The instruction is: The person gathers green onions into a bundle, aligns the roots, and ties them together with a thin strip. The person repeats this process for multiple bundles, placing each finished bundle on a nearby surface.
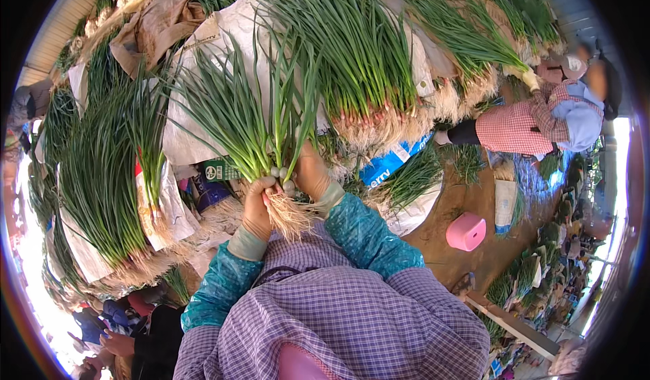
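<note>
My left hand (258, 210), in a thin glove with its fingertips closed, grips a bunch of green onions (254, 146) just above the roots. The pale, stringy roots hang down towards my lap, and the long leaves fan out away from me. My right hand (308, 172), also gloved, is at the other side of the same bunch, its grey-tipped fingers around the stem bases. Teal sleeve covers reach both wrists. Beyond the bunch lies a white woven sack (203, 101), with a big heap of green onions (355, 65) on its right.
More green onions (96, 192) lie on sacking at the left. A blue printed bag (393, 164) and a pink plastic stool (465, 232) are on the right. A person in a checked apron (513, 126) holds onions at upper right. Other people's hands show at lower left.
</note>
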Action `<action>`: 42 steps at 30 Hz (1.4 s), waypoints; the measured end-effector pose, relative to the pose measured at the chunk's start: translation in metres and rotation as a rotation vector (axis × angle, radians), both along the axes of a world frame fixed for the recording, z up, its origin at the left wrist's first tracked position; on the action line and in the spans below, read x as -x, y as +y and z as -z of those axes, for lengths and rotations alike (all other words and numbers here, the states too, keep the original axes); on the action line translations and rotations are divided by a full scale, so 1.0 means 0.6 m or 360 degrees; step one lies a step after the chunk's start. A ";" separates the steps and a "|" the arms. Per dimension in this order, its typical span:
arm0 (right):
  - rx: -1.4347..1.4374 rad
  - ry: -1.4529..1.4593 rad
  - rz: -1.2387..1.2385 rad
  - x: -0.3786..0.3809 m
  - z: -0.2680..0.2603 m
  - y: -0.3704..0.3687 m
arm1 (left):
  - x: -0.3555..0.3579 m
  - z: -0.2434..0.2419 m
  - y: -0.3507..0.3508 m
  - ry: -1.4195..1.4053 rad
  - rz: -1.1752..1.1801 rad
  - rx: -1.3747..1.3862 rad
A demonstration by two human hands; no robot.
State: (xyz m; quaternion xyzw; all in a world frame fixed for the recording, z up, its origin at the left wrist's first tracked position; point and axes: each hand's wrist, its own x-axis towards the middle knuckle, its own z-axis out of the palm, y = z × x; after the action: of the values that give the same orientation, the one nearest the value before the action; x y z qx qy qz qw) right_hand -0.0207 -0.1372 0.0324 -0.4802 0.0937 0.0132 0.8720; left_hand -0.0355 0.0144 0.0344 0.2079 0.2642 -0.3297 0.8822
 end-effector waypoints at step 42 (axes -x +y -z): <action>0.1743 0.0527 -0.0287 0.129 0.131 -0.092 | -0.017 -0.006 0.014 -0.0155 0.0156 0.0184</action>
State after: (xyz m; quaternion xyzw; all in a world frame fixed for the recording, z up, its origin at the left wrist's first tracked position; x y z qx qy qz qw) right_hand -0.0984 -0.1924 -0.0465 -0.8590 0.1808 0.1121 0.4656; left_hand -0.0256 0.0228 0.0378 0.1853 0.1910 -0.3768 0.8873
